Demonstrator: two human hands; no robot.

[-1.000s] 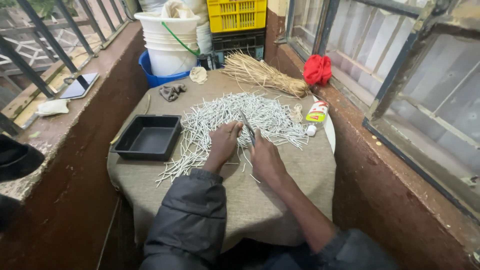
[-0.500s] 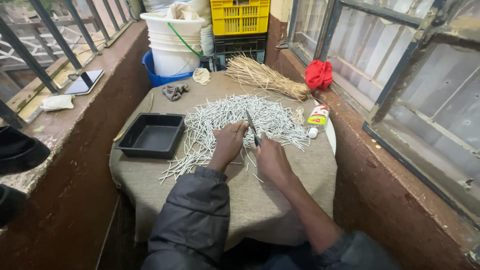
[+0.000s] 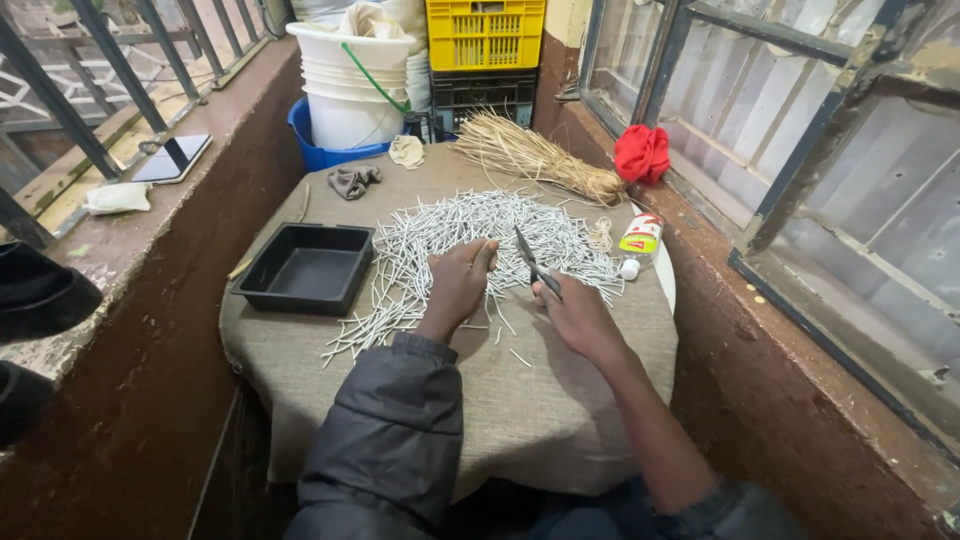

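The right hand (image 3: 580,315) gripped dark metal scissors (image 3: 535,265), blades raised just beside the left hand (image 3: 458,282), whose curled fingers (image 3: 485,252) pinched thin white sticks (image 3: 470,225) over the heap; the pinched pieces were hard to make out.

1. You get soft, even daylight; it comes in from the open railing (image 3: 120,90) at the upper left.
2. Shadows are faint: only a weak one under your hands and inside the black tray (image 3: 305,268).
3. The white buckets (image 3: 350,85) and yellow crate (image 3: 485,32) read brightest, without harsh glare.
4. The window panes (image 3: 850,190) on your right look dull and grey.
5. The wide lens bends the window frame and railing bars outward at the edges.
6. The centre is sharp; the corners go soft and darker.
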